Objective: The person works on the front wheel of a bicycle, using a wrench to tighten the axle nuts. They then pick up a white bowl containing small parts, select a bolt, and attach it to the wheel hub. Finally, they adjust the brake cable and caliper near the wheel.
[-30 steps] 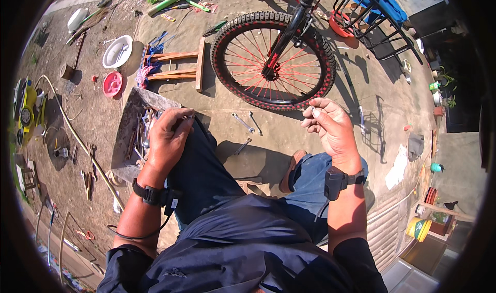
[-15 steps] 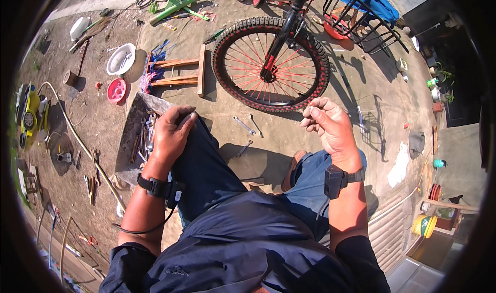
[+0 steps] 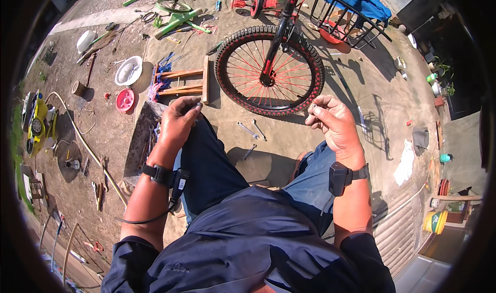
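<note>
My left hand (image 3: 178, 122) is above my left knee, its thumb and forefinger pinched around a tiny item too small to name. Over on the right, my right hand (image 3: 336, 121) is half turned up, thumb and fingers closed on another small piece; it may be a nut, but I cannot tell. Just beyond both hands stands the bicycle's front wheel (image 3: 266, 113), with a black knobbly tyre and red spokes. Several wrenches, among them a combination wrench (image 3: 248, 130), lie on the ground between my knees and the wheel. Beside my left forearm sits a metal toolbox (image 3: 137, 156) with tools in it.
A wooden stool (image 3: 205, 81) lies near the wheel. To the left are a pink basin (image 3: 125, 100), a white basin (image 3: 128, 71), a long hose (image 3: 88, 142) and a yellow toy car (image 3: 37, 125). The bicycle's black basket (image 3: 343, 22) juts out at the upper right.
The view has shifted slightly, so the ground items sit further right. My left hand has lifted slightly towards the wheel, its thumb and forefinger pinched. My right hand keeps its pinch.
</note>
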Demonstrator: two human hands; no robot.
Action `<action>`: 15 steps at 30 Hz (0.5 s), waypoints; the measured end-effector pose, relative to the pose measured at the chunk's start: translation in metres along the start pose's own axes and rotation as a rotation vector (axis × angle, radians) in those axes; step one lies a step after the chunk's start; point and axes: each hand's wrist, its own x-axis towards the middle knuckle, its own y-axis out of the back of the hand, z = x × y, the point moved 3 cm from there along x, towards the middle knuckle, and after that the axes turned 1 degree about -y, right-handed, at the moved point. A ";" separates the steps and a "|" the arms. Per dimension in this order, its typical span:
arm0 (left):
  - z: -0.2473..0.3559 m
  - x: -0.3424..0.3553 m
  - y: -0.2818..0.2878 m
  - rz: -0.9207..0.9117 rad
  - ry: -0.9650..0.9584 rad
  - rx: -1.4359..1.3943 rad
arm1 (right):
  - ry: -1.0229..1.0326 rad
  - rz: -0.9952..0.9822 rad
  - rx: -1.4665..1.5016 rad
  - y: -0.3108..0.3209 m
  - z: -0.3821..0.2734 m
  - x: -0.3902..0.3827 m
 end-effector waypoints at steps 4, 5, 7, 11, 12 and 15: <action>0.023 0.019 -0.008 -0.062 -0.071 -0.130 | -0.010 0.047 0.094 0.009 -0.003 0.003; 0.027 0.028 -0.009 -0.083 -0.093 -0.172 | -0.023 0.063 0.137 0.011 -0.002 0.009; 0.035 0.046 -0.025 -0.131 -0.096 -0.343 | -0.045 0.116 0.254 0.018 -0.002 0.024; 0.052 0.095 -0.052 -0.151 -0.084 -0.370 | -0.097 0.185 0.372 0.030 0.005 0.072; 0.053 0.114 -0.064 -0.141 -0.081 -0.366 | -0.096 0.197 0.391 0.035 0.008 0.087; 0.066 0.167 -0.096 -0.175 -0.099 -0.261 | -0.070 0.185 0.283 0.056 0.013 0.136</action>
